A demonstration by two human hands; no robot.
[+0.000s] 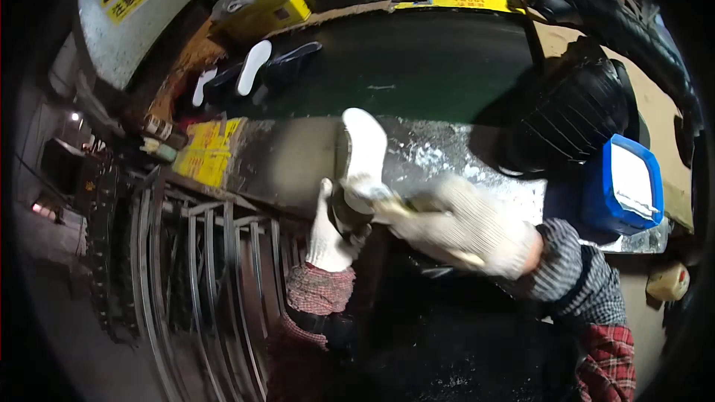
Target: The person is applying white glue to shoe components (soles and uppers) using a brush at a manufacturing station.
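A white-bottomed shoe [365, 145] is held up at the near edge of the work table, sole side up, with its dark upper showing near the heel. My left hand [330, 234], in a whitish knit glove, is wrapped round the shoe's heel end from the left. My right hand [473, 227], gloved too and slightly blurred, is closed on a brush [386, 205]. The brush's tip touches the white underside near the heel. Much of its handle is hidden in the glove. To the right stands a blue tub [600, 193] with white material inside.
A dark green conveyor belt [387, 74] runs beyond the table, carrying several white-bottomed shoes [254, 67] at its left. Black ribbed ducting [570, 108] stands at right. Metal racks [201, 275] stand lower left. A yellow box [272, 11] and clutter line the back.
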